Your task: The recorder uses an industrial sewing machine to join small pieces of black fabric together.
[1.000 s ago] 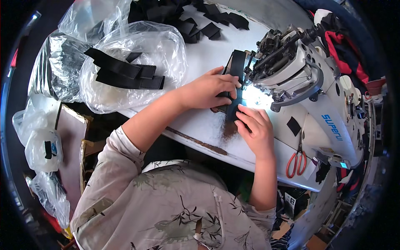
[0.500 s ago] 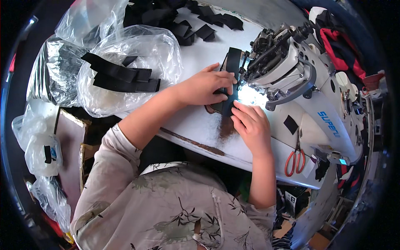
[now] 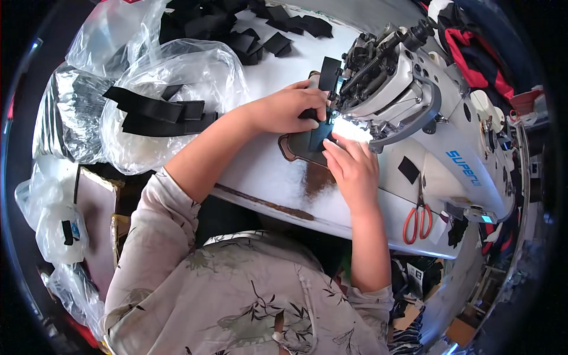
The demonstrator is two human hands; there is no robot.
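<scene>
A black fabric strip (image 3: 329, 74) lies under the head of a white sewing machine (image 3: 408, 100), its far end sticking out past my fingers. My left hand (image 3: 290, 111) rests over it with bent fingers, thumb and forefinger gripping the cloth just left of the bright needle area. Close by, my right hand (image 3: 350, 165) lies palm down, fingers stretched out and their tips against the strip's near part. Beneath both the cloth and my left hand is a dark plate with a brown edge (image 3: 286, 148). The needle itself is lost in the lamp's glare.
Black cut pieces (image 3: 216, 26) are heaped at the far side. On the left, a clear plastic bag (image 3: 228, 71) carries several black strips (image 3: 165, 127). Red-handled scissors (image 3: 418, 222) and a small black square (image 3: 408, 170) lie right of my right hand. A worn table edge (image 3: 266, 202) runs nearest me.
The black strip has shifted away from me, and less of its near part shows. Both hands remain at it, slightly moved in the picture. The whole view has shifted a little.
</scene>
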